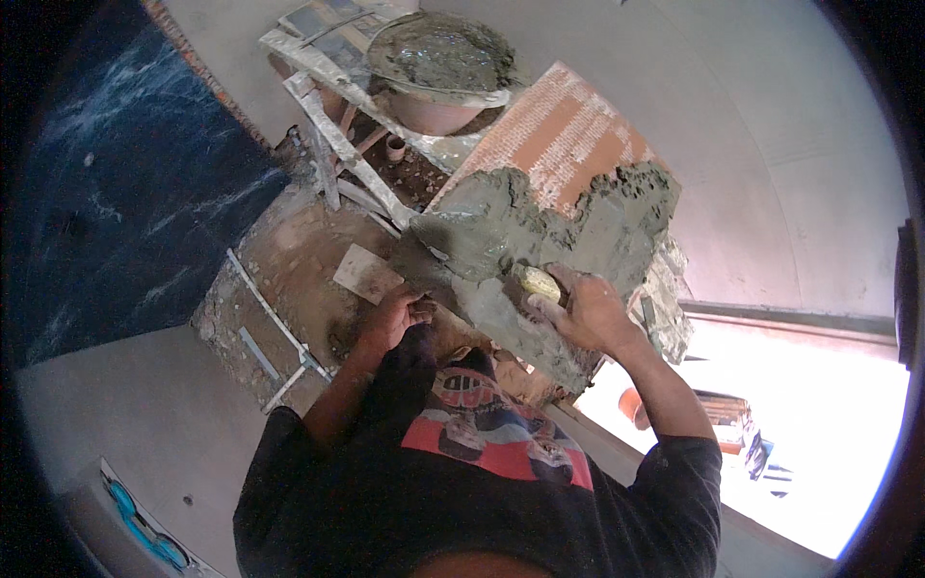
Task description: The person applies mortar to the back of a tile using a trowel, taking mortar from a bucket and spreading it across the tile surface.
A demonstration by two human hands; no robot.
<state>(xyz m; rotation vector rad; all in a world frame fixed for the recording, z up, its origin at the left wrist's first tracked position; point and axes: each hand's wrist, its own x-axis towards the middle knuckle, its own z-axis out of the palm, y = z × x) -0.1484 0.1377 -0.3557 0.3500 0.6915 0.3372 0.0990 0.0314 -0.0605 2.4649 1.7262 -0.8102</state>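
My right hand (590,310) is closed round a pale yellow, rounded tool grip (540,282), over wet grey mortar (617,229). Whatever lies under the grip is hidden by my fingers and the mortar. The mortar coats the lower part of an orange brick wall (568,116); bare brick shows above it. Down to the left, my left hand (393,320) has its fingers curled in. Against it, in this view, is a flat, pale, squarish piece (367,275); whether I hold it or it lies beyond, I cannot tell.
A tub (438,111) full of wet mortar stands on a splattered wooden trestle (337,140). Below is a dirty floor patch (299,226) with pale pipes (275,303). Dark blue sheeting (145,183) spreads at left. A bright opening (819,433) lies at lower right.
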